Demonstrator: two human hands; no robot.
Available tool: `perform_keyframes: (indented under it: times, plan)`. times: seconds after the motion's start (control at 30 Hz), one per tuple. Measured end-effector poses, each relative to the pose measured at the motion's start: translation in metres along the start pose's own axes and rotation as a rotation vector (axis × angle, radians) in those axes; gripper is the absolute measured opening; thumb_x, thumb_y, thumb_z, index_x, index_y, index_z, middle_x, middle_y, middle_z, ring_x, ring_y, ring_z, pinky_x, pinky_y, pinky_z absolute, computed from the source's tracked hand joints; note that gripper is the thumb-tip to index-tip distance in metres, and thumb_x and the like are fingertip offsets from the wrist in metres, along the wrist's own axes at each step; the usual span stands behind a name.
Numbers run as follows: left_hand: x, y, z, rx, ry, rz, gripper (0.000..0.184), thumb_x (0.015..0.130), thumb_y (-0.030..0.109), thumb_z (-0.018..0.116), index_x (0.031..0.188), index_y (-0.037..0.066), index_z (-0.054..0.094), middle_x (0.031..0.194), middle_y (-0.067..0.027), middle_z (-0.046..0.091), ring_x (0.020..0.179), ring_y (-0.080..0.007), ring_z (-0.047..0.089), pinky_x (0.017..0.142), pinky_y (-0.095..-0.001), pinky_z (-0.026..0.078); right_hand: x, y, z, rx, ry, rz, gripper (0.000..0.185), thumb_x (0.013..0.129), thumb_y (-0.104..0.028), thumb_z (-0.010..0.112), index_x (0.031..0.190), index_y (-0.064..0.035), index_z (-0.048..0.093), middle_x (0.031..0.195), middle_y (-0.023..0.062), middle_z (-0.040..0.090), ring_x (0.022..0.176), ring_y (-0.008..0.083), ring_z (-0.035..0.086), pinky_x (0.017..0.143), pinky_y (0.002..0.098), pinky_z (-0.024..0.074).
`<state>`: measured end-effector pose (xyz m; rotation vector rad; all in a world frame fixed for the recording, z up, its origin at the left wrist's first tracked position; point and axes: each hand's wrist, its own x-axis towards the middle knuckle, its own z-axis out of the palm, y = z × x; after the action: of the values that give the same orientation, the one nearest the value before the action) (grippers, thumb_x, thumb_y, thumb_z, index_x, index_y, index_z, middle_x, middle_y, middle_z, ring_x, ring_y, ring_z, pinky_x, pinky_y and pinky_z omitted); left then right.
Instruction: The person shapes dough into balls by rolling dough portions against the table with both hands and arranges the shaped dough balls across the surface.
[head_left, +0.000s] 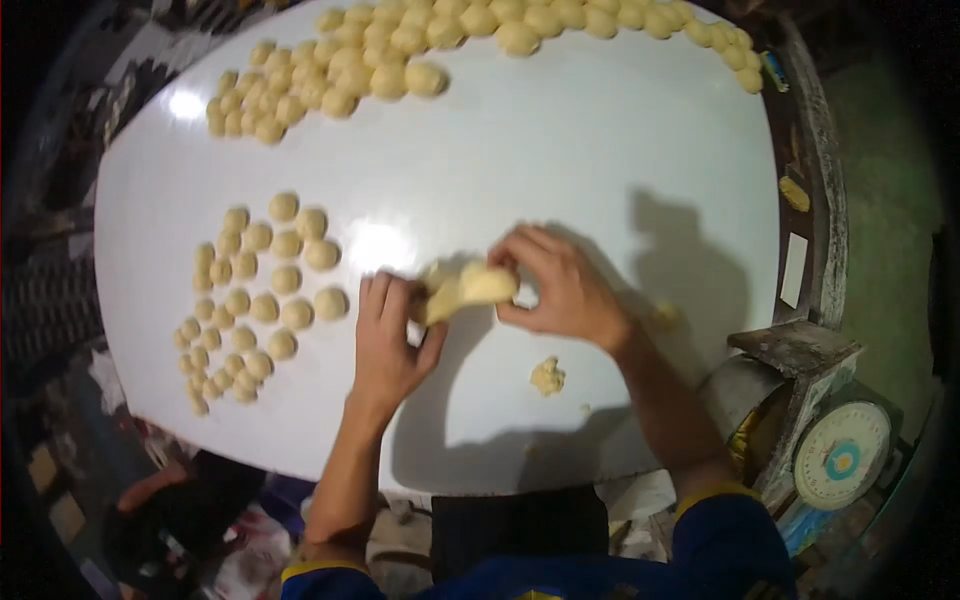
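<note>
Fingers of the left hand and right hand pinch opposite ends of an elongated, pale-yellow lump of soft dough, over the glossy white tabletop. Between the forearms: a small, crumbly yellow dough scrap. Left: scattered round pale-yellow dough balls; far edge: crowded yellow dough balls; lower right, off the tabletop: a white round-dial scale.

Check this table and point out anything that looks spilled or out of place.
A ragged scrap of dough lies loose on the table, closer to the person than the right hand, with a crumb nearby. It looks odd because the balls at left are smooth, round and grouped.
</note>
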<state>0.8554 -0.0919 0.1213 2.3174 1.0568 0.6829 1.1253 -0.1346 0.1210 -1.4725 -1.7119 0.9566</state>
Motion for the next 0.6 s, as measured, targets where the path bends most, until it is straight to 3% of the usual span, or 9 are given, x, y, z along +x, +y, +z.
perform_keyframes:
  times: [0.07, 0.13, 0.2, 0.27, 0.3, 0.37, 0.47, 0.53, 0.6]
  plan:
    - [-0.096, 0.002, -0.011, -0.02, 0.0, -0.3, 0.035, 0.081, -0.003, 0.078, 0.113, -0.001, 0.063, 0.101, -0.0155, 0.059, 0.09, -0.0333, 0.059, 0.08, -0.0436, 0.051, -0.046, -0.007, 0.04, 0.096, -0.119, 0.095, 0.034, 0.081, -0.005, 0.085, 0.111, -0.0048, 0.07, 0.105, 0.0088, 0.07, 0.096, 0.0252, 0.074, 0.087, 0.0396, 0.0609]
    - [-0.176, 0.002, -0.026, 0.042, 0.099, -0.541, 0.033, 0.082, -0.005, 0.076, 0.111, -0.002, 0.062, 0.099, -0.014, 0.06, 0.088, -0.0315, 0.058, 0.079, -0.0433, 0.051, -0.077, -0.017, 0.078, 0.097, -0.201, 0.136, 0.033, 0.086, -0.012, 0.083, 0.115, -0.01, 0.068, 0.109, 0.0073, 0.069, 0.098, 0.0289, 0.076, 0.086, 0.044, 0.062]
    - [-0.242, -0.001, -0.034, 0.12, 0.097, -0.625, 0.042, 0.083, -0.005, 0.077, 0.123, -0.002, 0.063, 0.11, -0.0165, 0.06, 0.098, -0.0323, 0.06, 0.084, -0.0417, 0.053, -0.091, -0.033, 0.109, 0.103, -0.268, 0.174, 0.037, 0.085, -0.012, 0.086, 0.117, -0.0101, 0.068, 0.112, 0.0069, 0.068, 0.103, 0.0289, 0.074, 0.088, 0.0436, 0.0618]
    - [-0.279, -0.009, -0.025, 0.13, 0.121, -0.615, 0.059, 0.085, 0.004, 0.082, 0.14, 0.001, 0.061, 0.127, -0.0213, 0.056, 0.118, -0.0383, 0.057, 0.1, -0.0478, 0.053, -0.094, -0.033, 0.147, -0.151, -0.158, -0.03, 0.041, 0.081, -0.01, 0.09, 0.117, -0.0085, 0.07, 0.11, 0.0075, 0.066, 0.108, 0.0297, 0.068, 0.096, 0.0431, 0.0594]
    - [-0.288, -0.001, -0.031, 0.126, 0.117, -0.645, 0.059, 0.085, 0.004, 0.082, 0.14, 0.001, 0.061, 0.127, -0.0213, 0.056, 0.118, -0.0383, 0.057, 0.1, -0.0478, 0.053, -0.096, -0.025, 0.162, -0.25, -0.256, -0.084, 0.052, 0.079, -0.016, 0.094, 0.125, -0.0105, 0.071, 0.121, 0.009, 0.063, 0.119, 0.0332, 0.063, 0.107, 0.0464, 0.0552]
    - [-0.274, 0.004, -0.044, 0.205, -0.296, -0.723, 0.074, 0.086, 0.019, 0.087, 0.153, 0.009, 0.058, 0.139, -0.0248, 0.051, 0.136, -0.0462, 0.047, 0.114, -0.0572, 0.045, -0.096, -0.043, 0.168, -0.266, -0.281, -0.074, 0.056, 0.079, -0.019, 0.094, 0.128, -0.0114, 0.071, 0.125, 0.0097, 0.061, 0.122, 0.0339, 0.061, 0.109, 0.0476, 0.0537]
    - [-0.273, 0.003, -0.05, 0.185, -0.165, -0.594, 0.074, 0.085, 0.031, 0.09, 0.151, 0.015, 0.06, 0.142, -0.027, 0.051, 0.141, -0.0499, 0.043, 0.118, -0.0628, 0.039, -0.089, -0.057, 0.165, -0.307, -0.33, -0.069, 0.064, 0.079, -0.023, 0.096, 0.136, -0.0151, 0.07, 0.137, 0.0112, 0.057, 0.127, 0.0344, 0.058, 0.111, 0.0494, 0.0516]
    - [-0.277, -0.016, -0.023, 0.195, -0.036, -0.532, 0.064, 0.087, 0.032, 0.09, 0.145, 0.017, 0.067, 0.144, -0.0258, 0.055, 0.14, -0.047, 0.047, 0.117, -0.061, 0.041, -0.084, -0.05, 0.187, -0.345, -0.196, -0.241, 0.055, 0.081, -0.027, 0.095, 0.13, -0.0158, 0.073, 0.136, 0.0103, 0.06, 0.129, 0.0333, 0.057, 0.114, 0.0493, 0.049]
    - [-0.282, -0.03, 0.007, 0.184, 0.136, -0.499, 0.049, 0.089, 0.027, 0.089, 0.134, 0.014, 0.075, 0.143, -0.0222, 0.062, 0.137, -0.0439, 0.051, 0.115, -0.059, 0.043, -0.099, -0.027, 0.214, -0.358, -0.149, -0.227, 0.045, 0.083, -0.025, 0.095, 0.122, -0.0157, 0.076, 0.135, 0.0068, 0.063, 0.126, 0.0328, 0.059, 0.11, 0.048, 0.0509]
